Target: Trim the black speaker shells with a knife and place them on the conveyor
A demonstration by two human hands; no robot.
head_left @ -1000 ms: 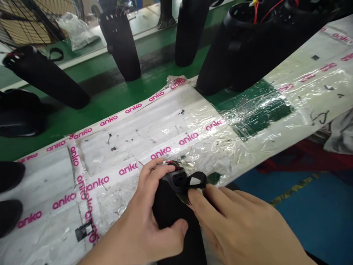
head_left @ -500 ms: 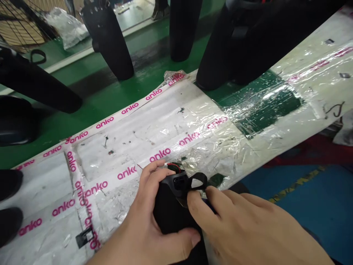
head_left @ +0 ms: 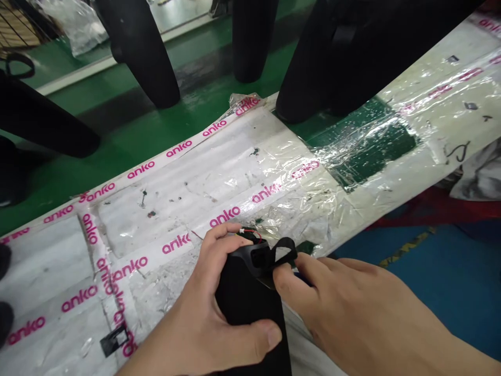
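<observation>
Black tube (head_left: 250, 308) is at the lower middle, between the two hands, its open end pointing away over the near part of the worktop (head_left: 203, 180); whether it rests on that surface is hidden. At the far left, two dark rounded ends (head_left: 5, 319) poke in at the edge, and above them a tilted black cylinder (head_left: 50, 117) with a strap loop (head_left: 19, 65) leans over green. Next comes a small black frame (head_left: 114, 339) lying flat on the white covering, close to pink-lettered tape (head_left: 135, 267) reading "anko". Farther back, clear plastic (head_left: 80, 26) sits crumpled, and another dark cylinder (head_left: 141, 57) slants beside it. Left hand (head_left: 213, 308) grips the tube: fingers wrap the far end, thumb lies across the near face. Past those fingertips, a red wire (head_left: 258, 236) and a white connector (head_left: 242, 231) show at the opening. Just right of them, a black strap (head_left: 288, 244) forms a loop on the rim. Right hand (head_left: 348, 308) has thumb and forefinger at the loop's foot; whether they pinch it or something dark underneath, I cannot tell. Beyond, large black cylinders (head_left: 348, 57) lean together, with blue floor (head_left: 450, 271) at lower right
</observation>
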